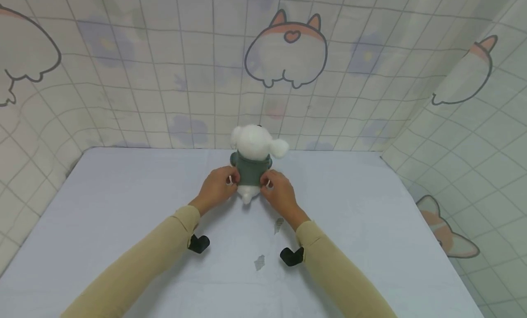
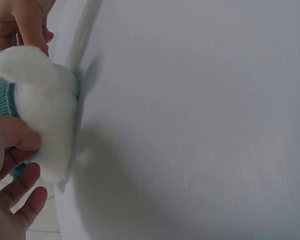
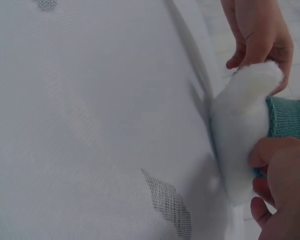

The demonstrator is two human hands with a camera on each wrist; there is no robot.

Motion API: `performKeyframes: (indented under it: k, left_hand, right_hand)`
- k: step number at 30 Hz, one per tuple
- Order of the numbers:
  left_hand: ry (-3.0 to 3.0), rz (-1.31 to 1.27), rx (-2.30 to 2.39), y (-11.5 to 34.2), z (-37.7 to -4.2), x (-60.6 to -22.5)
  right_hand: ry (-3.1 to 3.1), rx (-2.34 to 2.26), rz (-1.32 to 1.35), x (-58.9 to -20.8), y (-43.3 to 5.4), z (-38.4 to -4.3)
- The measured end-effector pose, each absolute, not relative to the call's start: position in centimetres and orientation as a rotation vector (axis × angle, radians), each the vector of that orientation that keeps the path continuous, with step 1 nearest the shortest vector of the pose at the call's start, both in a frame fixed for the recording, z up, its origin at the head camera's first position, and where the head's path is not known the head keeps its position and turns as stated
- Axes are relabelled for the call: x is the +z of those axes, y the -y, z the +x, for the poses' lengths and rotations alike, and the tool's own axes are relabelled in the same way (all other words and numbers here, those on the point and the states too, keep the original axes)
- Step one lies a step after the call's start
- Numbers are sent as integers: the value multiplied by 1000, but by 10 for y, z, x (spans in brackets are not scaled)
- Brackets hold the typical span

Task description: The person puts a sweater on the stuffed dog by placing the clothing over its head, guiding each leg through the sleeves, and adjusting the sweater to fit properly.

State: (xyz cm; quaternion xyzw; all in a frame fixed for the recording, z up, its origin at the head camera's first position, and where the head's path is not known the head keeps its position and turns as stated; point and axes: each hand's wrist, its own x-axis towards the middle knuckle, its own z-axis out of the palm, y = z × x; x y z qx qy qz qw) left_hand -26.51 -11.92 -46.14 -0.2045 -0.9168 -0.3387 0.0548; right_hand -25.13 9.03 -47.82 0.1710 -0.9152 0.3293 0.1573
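A white plush dog (image 1: 253, 142) sits upright with its back to me near the far edge of the table. It wears a green knitted sweater (image 1: 250, 171), and its white bottom and stubby tail show below the hem. My left hand (image 1: 219, 185) pinches the sweater's lower edge on the left side. On the other side, my right hand (image 1: 281, 192) pinches the same edge. In the left wrist view, the thumb and forefinger meet at the sweater's hem (image 2: 2, 97) while the other fingers curl loosely beside the plush. The toy's front is hidden.
The table (image 1: 136, 217) has a white cover with two grey worn patches, one of them a torn-looking patch (image 1: 259, 262). A tiled-pattern curtain (image 1: 197, 71) with cartoon corgis hangs behind and at both sides. Black mounts (image 1: 291, 256) stick out under both sleeves.
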Motion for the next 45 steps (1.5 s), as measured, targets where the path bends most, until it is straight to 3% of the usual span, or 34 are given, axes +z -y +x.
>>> performKeyframes:
  k: [45]
  left_hand:
    - [2886, -836, -679, 124, -269, -460]
  right_hand:
    - [2835, 856, 536, -473, -91, -249]
